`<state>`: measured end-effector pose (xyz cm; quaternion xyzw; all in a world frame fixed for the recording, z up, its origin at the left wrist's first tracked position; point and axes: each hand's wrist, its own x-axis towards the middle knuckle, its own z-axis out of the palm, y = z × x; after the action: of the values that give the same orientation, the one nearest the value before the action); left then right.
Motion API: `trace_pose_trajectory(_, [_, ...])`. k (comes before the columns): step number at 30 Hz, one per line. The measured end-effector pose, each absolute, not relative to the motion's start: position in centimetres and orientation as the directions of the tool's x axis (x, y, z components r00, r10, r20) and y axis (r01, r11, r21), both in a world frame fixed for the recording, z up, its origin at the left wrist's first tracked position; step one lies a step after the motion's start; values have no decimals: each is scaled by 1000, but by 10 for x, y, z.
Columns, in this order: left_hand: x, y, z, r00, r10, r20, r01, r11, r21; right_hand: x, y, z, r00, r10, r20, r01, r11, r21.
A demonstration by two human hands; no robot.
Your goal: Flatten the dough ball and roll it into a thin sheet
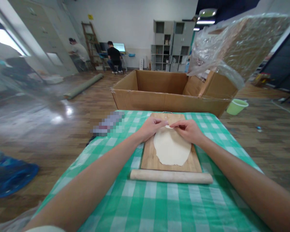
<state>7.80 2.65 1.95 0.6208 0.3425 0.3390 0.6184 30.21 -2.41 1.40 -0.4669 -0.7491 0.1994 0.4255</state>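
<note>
A flat, pale sheet of rolled dough [172, 149] lies on a wooden cutting board [149, 158] on the green checked tablecloth [159, 203]. My left hand [151, 127] and my right hand [188, 130] meet at the dough's far edge, each pinching that edge between thumb and fingers. A wooden rolling pin [171, 176] lies across the table just in front of the board's near edge, apart from both hands.
A large open cardboard box [169, 93] with clear plastic film [232, 48] stands beyond the table. A light green cup [236, 106] sits on the floor at right, a blue bag [9, 175] at left. Two people sit far back at a desk.
</note>
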Motion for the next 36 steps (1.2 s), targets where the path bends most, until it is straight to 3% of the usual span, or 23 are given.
trace_pose_trajectory(3, [76,23,19,524,849,65,74,-121,990,300,-26,18,-182,905,384,528,419,-739])
trace_pose_trajectory(7, [76,22,17,501,861,90,78,-148,986,297,-24,19,-133,950,284,428,314,-848])
trace_pose_trajectory(12, [78,22,15,474,874,109,99,-176,979,299,-21,17,-156,974,165,421,216,-881])
trace_pose_trajectory(20, [81,22,18,554,817,160,252,-347,904,301,-21,14,-136,977,166,321,201,-926])
trace_pose_trajectory(26, [82,21,18,524,820,228,343,-449,825,296,-22,16,-139,979,150,359,191,-914])
trace_pose_trajectory(30, [82,21,18,529,819,223,324,-438,839,298,-23,19,-144,976,162,370,205,-906])
trace_pose_trajectory(36, [81,21,15,457,869,192,192,-307,932,310,-20,14,-74,996,54,291,73,-954])
